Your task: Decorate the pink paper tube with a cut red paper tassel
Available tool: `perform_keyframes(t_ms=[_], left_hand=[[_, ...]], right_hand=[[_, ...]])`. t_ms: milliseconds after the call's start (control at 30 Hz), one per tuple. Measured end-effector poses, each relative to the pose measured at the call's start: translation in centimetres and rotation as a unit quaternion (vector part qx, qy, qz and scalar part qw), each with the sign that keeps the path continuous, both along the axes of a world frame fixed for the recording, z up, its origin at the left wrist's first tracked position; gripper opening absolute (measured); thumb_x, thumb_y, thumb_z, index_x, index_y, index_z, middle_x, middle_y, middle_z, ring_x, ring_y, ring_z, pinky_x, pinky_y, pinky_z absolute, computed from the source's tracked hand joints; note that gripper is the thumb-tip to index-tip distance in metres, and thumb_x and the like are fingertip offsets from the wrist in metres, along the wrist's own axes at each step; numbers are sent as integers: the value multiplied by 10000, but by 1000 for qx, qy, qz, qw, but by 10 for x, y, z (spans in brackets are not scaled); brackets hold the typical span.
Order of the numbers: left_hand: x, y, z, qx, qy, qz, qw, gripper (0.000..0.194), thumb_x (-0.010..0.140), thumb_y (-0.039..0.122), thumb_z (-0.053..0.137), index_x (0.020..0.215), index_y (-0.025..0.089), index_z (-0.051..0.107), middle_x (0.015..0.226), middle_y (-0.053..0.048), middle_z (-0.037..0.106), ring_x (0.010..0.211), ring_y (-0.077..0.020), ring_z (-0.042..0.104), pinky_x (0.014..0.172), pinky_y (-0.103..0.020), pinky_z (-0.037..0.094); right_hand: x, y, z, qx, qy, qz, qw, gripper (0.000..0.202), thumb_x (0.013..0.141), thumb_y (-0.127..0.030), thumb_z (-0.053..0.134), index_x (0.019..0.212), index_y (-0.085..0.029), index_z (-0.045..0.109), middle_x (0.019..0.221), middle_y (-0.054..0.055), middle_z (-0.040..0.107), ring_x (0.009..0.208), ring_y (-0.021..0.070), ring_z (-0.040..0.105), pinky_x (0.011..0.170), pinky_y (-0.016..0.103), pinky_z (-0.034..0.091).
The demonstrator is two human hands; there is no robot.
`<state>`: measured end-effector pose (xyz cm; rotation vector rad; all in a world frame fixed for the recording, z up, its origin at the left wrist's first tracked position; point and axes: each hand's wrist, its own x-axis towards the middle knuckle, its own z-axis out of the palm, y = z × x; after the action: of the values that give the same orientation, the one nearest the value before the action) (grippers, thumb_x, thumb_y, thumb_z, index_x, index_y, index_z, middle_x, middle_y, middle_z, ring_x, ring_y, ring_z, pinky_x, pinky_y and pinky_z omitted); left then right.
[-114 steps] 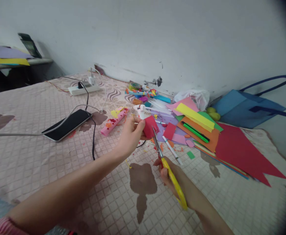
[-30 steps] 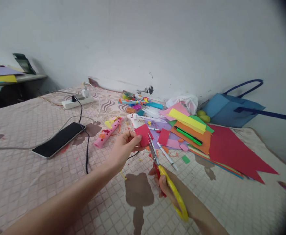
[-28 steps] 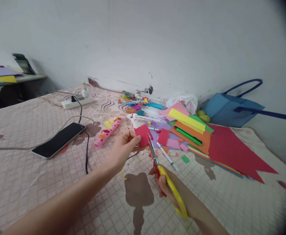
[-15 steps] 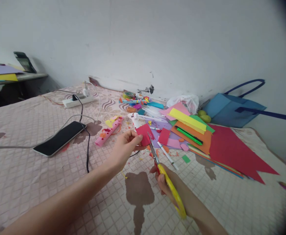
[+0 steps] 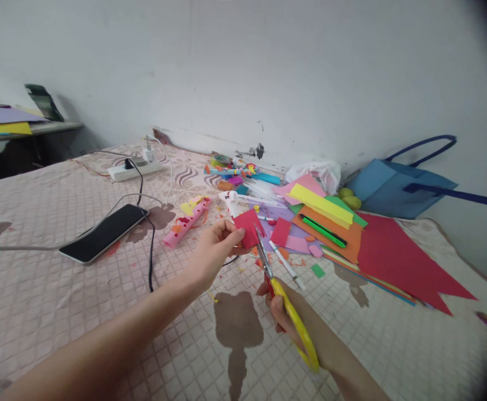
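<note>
Between thumb and fingers, my left hand (image 5: pixel 220 245) pinches a small piece of red paper (image 5: pixel 246 227) above the table. My right hand (image 5: pixel 283 306) is closed around a pair of scissors (image 5: pixel 295 320) with yellow and red handles. The metal blades point up and away, and their tips are at the right edge of the red paper, where thin cut slivers show. A second red paper piece (image 5: pixel 280 231) lies just beyond, on purple paper. Close by on the cloth lie a white marker (image 5: pixel 285 262) and a green paper scrap (image 5: pixel 318 270).
Colored sheets (image 5: pixel 385 250) with a green cutter (image 5: pixel 324 230) on top lie at right, before a blue bag (image 5: pixel 399 186). A decorated pink paper tube (image 5: pixel 187 223), a phone-like black slab (image 5: pixel 103 234) and a power strip (image 5: pixel 134 171) with cables are at left.
Both hands keep nearly the same pose, with the scissors still at the paper's right edge. The whole view has shifted slightly.
</note>
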<state>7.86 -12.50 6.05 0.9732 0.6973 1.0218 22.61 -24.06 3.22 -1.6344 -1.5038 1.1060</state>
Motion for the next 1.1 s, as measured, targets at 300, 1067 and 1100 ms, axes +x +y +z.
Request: perform_keyframes(t_ms=[300, 1067, 1100], left_hand=[[1, 0, 0, 2, -13, -1, 1000, 272, 707, 291, 708, 680, 151, 476, 683, 12, 584, 666, -120, 612, 656, -277, 544], [0, 1, -2, -5, -17, -7, 1000, 258, 733, 321, 685, 691, 151, 496, 641, 17, 571, 633, -131, 627, 644, -294, 553], [0, 1, -1, -3, -17, -6, 1000, 251, 736, 317, 682, 692, 151, 499, 643, 16, 570, 634, -129, 623, 644, -293, 555]], right_hand=[[1, 1, -1, -44, 28, -25, 998, 623, 703, -830, 355, 775, -217, 442, 562, -62, 357, 439, 84, 338, 386, 204, 324], [1, -3, 5, 18, 10, 13, 1000, 583, 816, -739, 294, 904, -204, 509, 641, -22, 449, 492, 110, 410, 484, 264, 401], [0, -3, 7, 22, 6, 10, 1000, 586, 808, -746, 299, 895, -206, 508, 638, -21, 453, 490, 112, 409, 484, 269, 402]])
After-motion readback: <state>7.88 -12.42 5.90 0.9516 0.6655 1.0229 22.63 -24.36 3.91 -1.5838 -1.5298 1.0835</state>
